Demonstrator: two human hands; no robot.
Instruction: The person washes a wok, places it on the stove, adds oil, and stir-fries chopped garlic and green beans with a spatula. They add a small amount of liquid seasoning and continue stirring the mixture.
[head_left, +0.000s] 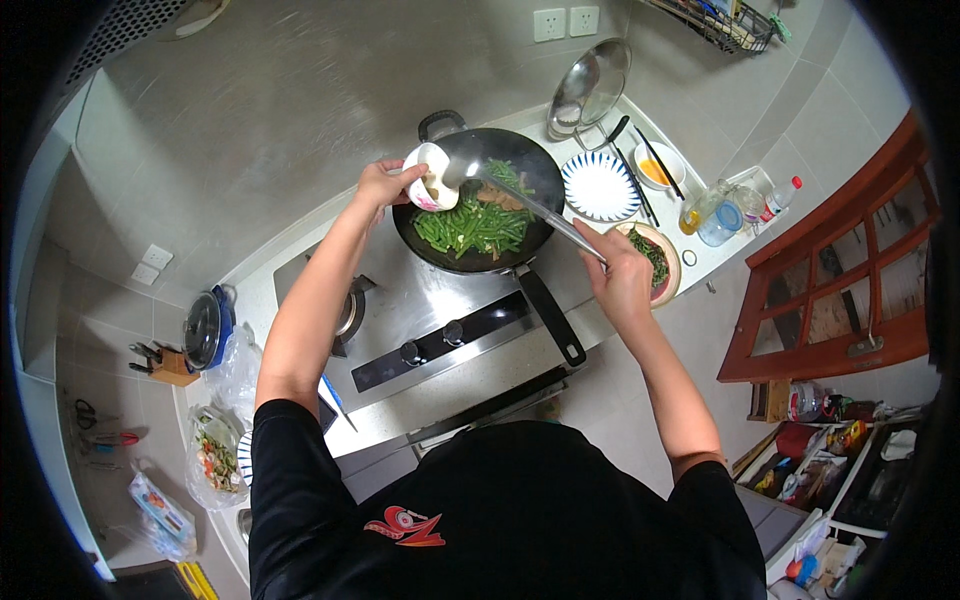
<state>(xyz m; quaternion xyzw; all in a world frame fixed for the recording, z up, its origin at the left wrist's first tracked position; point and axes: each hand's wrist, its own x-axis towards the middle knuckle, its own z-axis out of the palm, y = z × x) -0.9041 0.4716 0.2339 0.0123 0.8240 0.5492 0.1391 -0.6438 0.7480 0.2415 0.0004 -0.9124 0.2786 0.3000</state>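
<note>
My left hand (384, 184) grips a small white bowl (427, 196) with a pink pattern, tilted over the left side of a black wok (420, 251). Inside the bowl a little brownish content shows. My right hand (619, 266) holds the handle of a metal ladle (555, 220), whose head meets or nearly meets the bowl's rim; whether they touch I cannot tell. Cut green beans (476, 229) fill much of the wok, with pieces of brown cooked meat (499, 198) among them. The wok's long black handle (551, 315) points toward me.
A striped plate (600, 186), black chopsticks (637, 187), a bowl of yellow liquid (652, 171) and a plate of dark greens (673, 277) lie right of the wok. Behind them leans a glass lid (592, 82). Bottles and jars (721, 223) stand farther right. At left are a lidded blue pot (204, 330) and a knife block (174, 367).
</note>
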